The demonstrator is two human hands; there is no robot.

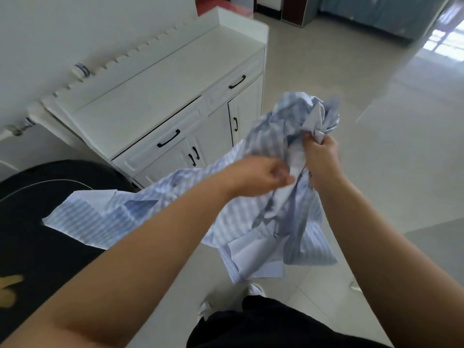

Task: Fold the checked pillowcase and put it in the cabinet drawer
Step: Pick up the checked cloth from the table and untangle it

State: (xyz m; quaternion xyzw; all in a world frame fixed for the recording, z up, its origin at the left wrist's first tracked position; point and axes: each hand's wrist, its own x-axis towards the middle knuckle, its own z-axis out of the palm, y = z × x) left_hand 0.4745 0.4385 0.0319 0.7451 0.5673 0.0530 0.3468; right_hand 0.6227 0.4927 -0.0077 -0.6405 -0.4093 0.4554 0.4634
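The checked pillowcase, pale blue and white, hangs crumpled in the air in front of me above the floor. My left hand pinches the cloth near its middle. My right hand is clenched on a bunched part just to the right, with a wad of fabric standing up above it. A loose end trails left over my dark clothing. The white cabinet stands to the left against the wall. Its near drawer with a black handle is slightly ajar; the far drawer looks closed.
A small blue-and-white roll lies on the ledge behind the cabinet top. Cabinet doors with black handles sit under the drawers. Pale floor tiles spread to the right. My white shoes show below the cloth.
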